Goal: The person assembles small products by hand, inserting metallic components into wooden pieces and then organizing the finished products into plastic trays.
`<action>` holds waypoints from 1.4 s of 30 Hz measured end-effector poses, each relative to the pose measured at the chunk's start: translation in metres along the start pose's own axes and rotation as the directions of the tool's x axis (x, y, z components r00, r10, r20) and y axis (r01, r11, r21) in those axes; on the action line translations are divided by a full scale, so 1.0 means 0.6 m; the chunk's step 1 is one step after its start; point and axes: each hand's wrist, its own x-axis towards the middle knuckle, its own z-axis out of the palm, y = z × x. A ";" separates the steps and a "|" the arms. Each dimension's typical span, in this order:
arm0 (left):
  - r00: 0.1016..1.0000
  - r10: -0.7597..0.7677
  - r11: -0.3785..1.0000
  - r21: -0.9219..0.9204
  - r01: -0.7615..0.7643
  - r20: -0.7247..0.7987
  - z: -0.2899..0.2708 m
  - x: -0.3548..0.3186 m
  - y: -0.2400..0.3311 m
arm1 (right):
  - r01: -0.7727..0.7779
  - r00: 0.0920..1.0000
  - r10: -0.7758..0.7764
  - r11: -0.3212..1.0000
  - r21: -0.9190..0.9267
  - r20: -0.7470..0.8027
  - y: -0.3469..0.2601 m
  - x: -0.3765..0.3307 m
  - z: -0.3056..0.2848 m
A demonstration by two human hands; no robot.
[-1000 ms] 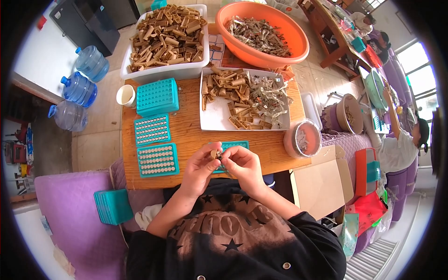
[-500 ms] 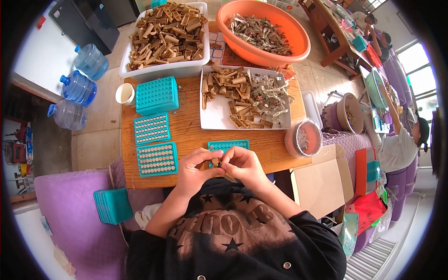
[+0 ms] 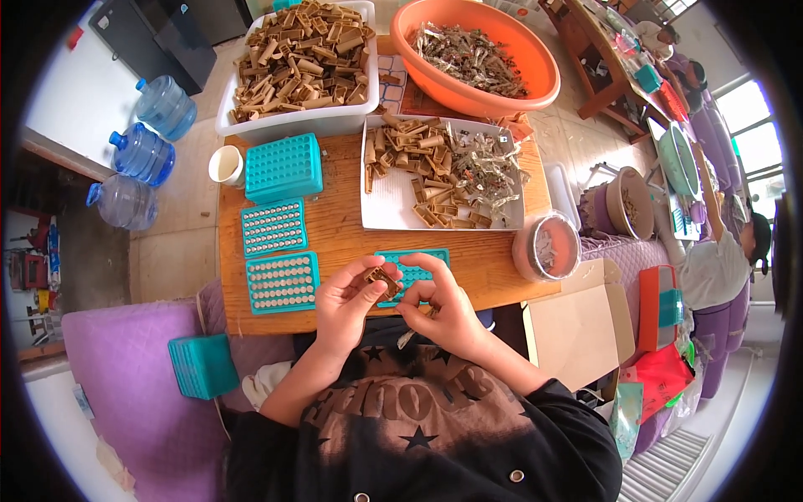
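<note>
My left hand (image 3: 347, 303) pinching small brown piece (image 3: 383, 280), right hand (image 3: 443, 309) fingers closing on its end; teal tray (image 3: 411, 266) just beyond. Step: unwrapping, likely. Next needs steady peel.

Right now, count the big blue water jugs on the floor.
3, in a column on the floor left of the wooden table: upper jug, middle jug, lower jug. None looks hidden.

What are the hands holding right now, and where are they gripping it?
The left hand pinches a small brown pack by its near end between thumb and fingers. What the right hand holds cannot be told.
</note>
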 end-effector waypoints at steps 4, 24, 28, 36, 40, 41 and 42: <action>0.998 0.018 0.996 0.083 -0.013 -0.063 0.008 -0.001 0.004 | 0.093 0.984 -0.099 0.994 -0.048 -0.149 0.019 -0.003 0.007; 0.962 -0.221 0.973 -0.100 0.207 -0.161 -0.061 0.010 -0.004 | 0.033 0.987 -0.100 0.889 -0.456 -0.123 0.111 0.055 -0.055; 0.954 -0.215 0.975 -0.103 0.197 -0.208 -0.081 0.006 -0.001 | 0.189 0.979 -0.195 0.770 -0.610 0.058 0.138 0.074 -0.034; 0.948 -0.229 0.969 -0.150 0.199 -0.220 -0.092 0.002 0.000 | 0.188 0.982 -0.150 0.755 -0.628 0.114 0.140 0.081 -0.030; 0.952 -0.242 0.966 -0.139 0.219 -0.184 -0.088 0.007 0.000 | 0.215 0.977 -0.150 0.726 -0.654 0.155 0.141 0.084 -0.042; 0.952 -0.243 0.966 -0.139 0.219 -0.185 -0.087 0.007 -0.002 | 0.189 0.982 -0.137 0.747 -0.637 0.131 0.132 0.083 -0.041; 0.953 -0.251 0.963 -0.143 0.229 -0.170 -0.086 0.008 -0.004 | 0.163 0.987 -0.124 0.768 -0.620 0.106 0.127 0.083 -0.040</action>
